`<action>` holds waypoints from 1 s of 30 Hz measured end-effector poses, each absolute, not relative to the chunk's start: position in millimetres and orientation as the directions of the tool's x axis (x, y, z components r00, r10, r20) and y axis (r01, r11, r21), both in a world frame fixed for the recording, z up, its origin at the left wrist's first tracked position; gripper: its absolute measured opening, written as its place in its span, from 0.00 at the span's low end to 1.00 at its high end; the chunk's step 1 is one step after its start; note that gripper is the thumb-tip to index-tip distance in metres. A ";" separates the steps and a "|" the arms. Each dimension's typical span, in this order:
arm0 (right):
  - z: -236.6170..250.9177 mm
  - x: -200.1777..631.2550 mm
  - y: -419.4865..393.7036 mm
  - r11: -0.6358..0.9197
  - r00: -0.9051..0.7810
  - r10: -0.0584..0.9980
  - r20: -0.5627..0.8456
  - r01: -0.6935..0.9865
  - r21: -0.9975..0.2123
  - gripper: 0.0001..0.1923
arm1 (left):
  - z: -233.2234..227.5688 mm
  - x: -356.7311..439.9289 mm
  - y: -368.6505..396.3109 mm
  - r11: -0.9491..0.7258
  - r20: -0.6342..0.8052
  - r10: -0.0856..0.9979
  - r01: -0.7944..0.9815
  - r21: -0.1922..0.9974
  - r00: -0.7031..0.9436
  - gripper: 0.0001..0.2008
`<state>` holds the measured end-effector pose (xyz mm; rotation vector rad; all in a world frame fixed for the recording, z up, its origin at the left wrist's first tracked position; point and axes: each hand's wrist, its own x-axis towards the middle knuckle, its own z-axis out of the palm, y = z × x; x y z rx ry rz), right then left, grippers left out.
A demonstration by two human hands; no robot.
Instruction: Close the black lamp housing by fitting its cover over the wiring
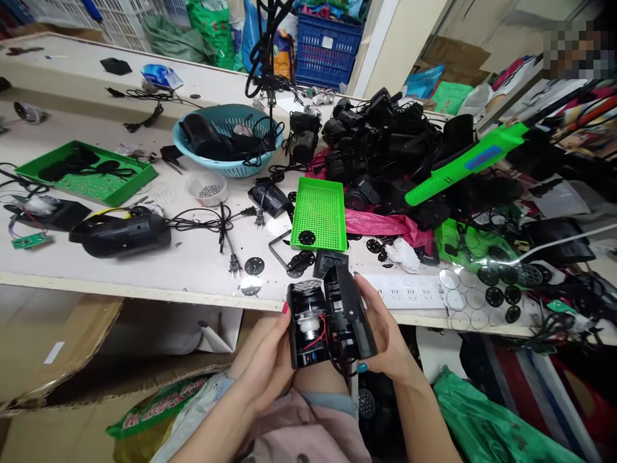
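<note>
Black device housing (pixel 330 318), split open, held in front of the table edge (pixel 144 292).
Left hand (pixel 265 360) grasps the motor half, right hand (pixel 385 341) the cover; likely light, rigid plastic with fragile red wires, best gripped by the outer shell. Teal basket (pixel 229 167) holds black parts and cords; green tray (pixel 319 215) one black disc.

Upper right of frame: a pixelated patch (pixel 578 48) conceals what lies behind; black housings (pixel 385 148) at upper centre merge indistinguishably; both forearms cut off by the bottom edge; contents of small clear cup (pixel 208 188) too small to identify
</note>
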<state>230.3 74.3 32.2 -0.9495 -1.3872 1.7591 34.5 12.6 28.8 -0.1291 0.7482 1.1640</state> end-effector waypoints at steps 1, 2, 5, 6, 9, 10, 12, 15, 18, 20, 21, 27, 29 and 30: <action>33.2 229.1 74.2 -0.183 -0.486 0.864 -0.132 -0.059 -0.981 0.62 | 28.4 35.1 12.5 0.419 -0.588 0.786 -0.864 0.279 0.191 0.23; 34.0 228.0 74.1 -0.183 -0.485 0.863 -0.140 -0.043 -0.982 0.63 | 27.8 35.6 12.3 0.418 -0.578 0.792 -0.864 0.280 0.196 0.24; 33.3 225.8 73.8 -0.162 -0.501 0.857 -0.117 -0.048 -0.986 0.62 | 26.4 36.9 11.7 0.407 -0.551 0.811 -0.868 0.286 0.198 0.25; 32.2 225.4 73.7 -0.152 -0.508 0.855 -0.101 -0.059 -0.987 0.61 | 26.5 37.3 11.7 0.401 -0.548 0.814 -0.869 0.292 0.191 0.24; 28.5 224.6 73.5 -0.134 -0.523 0.851 -0.053 -0.118 -0.984 0.58 | 28.4 37.7 12.5 0.399 -0.562 0.810 -0.860 0.318 0.168 0.22; 27.5 224.4 73.5 -0.133 -0.522 0.852 -0.043 -0.136 -0.982 0.58 | 29.1 37.7 12.9 0.403 -0.570 0.806 -0.854 0.329 0.160 0.22; 26.5 223.9 73.6 -0.131 -0.510 0.859 -0.039 -0.146 -0.981 0.58 | 29.7 37.5 13.5 0.408 -0.578 0.803 -0.841 0.354 0.146 0.22; 26.9 223.5 74.3 -0.139 -0.509 0.859 -0.059 -0.121 -0.983 0.58 | 28.8 37.3 13.4 0.392 -0.552 0.823 -0.837 0.383 0.134 0.22; 27.7 224.0 75.2 -0.154 -0.530 0.845 -0.067 -0.122 -0.981 0.58 | 28.4 38.0 13.3 0.383 -0.531 0.836 -0.839 0.386 0.137 0.21; 27.4 224.6 75.4 -0.153 -0.530 0.845 -0.077 -0.102 -0.983 0.59 | 28.9 38.7 13.6 0.379 -0.522 0.842 -0.839 0.391 0.137 0.22; 26.8 224.9 75.3 -0.150 -0.525 0.847 -0.081 -0.090 -0.985 0.59 | 29.2 39.0 13.8 0.375 -0.515 0.847 -0.836 0.400 0.134 0.22; 17.9 228.6 72.9 -0.107 -0.535 0.844 -0.037 -0.101 -0.989 0.58 | 28.3 38.8 11.5 0.335 -0.470 0.878 -0.818 0.468 0.090 0.20; 14.9 230.8 72.4 -0.077 -0.539 0.842 -0.011 -0.101 -0.992 0.58 | 27.9 38.9 10.1 0.338 -0.455 0.885 -0.808 0.482 0.098 0.21; 14.0 231.9 72.3 -0.063 -0.539 0.842 -0.002 -0.095 -0.993 0.58 | 28.1 39.0 9.6 0.342 -0.445 0.889 -0.805 0.485 0.109 0.22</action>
